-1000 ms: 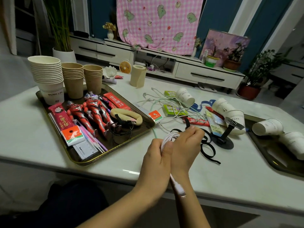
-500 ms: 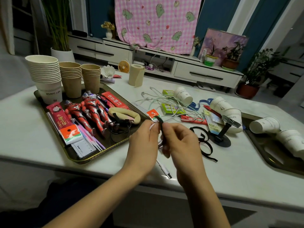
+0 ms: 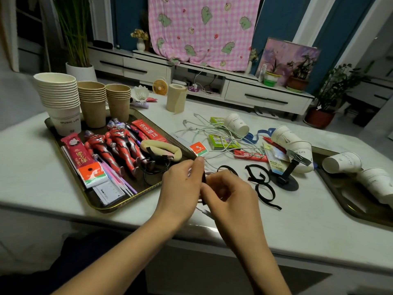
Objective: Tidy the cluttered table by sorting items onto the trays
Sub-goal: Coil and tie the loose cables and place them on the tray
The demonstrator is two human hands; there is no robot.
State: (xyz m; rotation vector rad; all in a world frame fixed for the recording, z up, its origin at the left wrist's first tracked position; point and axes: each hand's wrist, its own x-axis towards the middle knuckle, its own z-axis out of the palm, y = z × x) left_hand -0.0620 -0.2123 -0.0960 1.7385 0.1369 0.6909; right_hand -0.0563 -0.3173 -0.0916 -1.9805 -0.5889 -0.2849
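Both hands meet over the near middle of the surface [image 3: 297, 220], just right of the left tray [image 3: 102, 206]. The left hand [image 3: 180, 188] and the right hand [image 3: 229, 194] each have their grip pinched on a black strap [image 3: 203, 177]. The strap's long axis stands nearly upright between the 2 sets of fingertips, top end at the left thumb, lower end by the right fingers. Below the hands the end of a white cable [image 3: 205, 211] slants toward the near edge and to the right. How it is bundled is hidden behind the fingers.

Just beyond the hands lie an orange card [image 3: 198, 149] and a tangle of white cords [image 3: 212, 133]. To the right are loose black straps [image 3: 263, 188] in curls and a black stand [image 3: 286, 177] near them. Tipped paper cups [image 3: 295, 145] lie behind the stand, and more lie on the right tray [image 3: 348, 209]. The left tray carries stacked cups [image 3: 61, 103], 2 red figures [image 3: 119, 143] lying side by side and flat packets.
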